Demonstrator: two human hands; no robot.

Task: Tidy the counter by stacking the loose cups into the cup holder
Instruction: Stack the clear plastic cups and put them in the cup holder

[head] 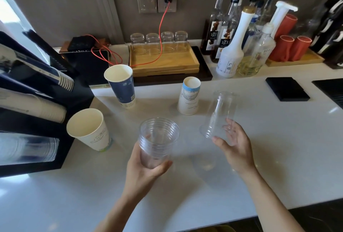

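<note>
Left hand (146, 168) grip wrapped round upright stack of clear cups (157, 142), mouth up; right hand (233, 144) grip pinching inverted clear cup (220, 114), just right of stack, axis tilted; needs flipping to nest; cup holder (33, 120) far left on table (259, 157)

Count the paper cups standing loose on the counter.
3: a blue cup upright near the tray, a white cup upright beside the cup holder, and a white cup upside down mid-counter. Stacks in the holder excluded.
</note>
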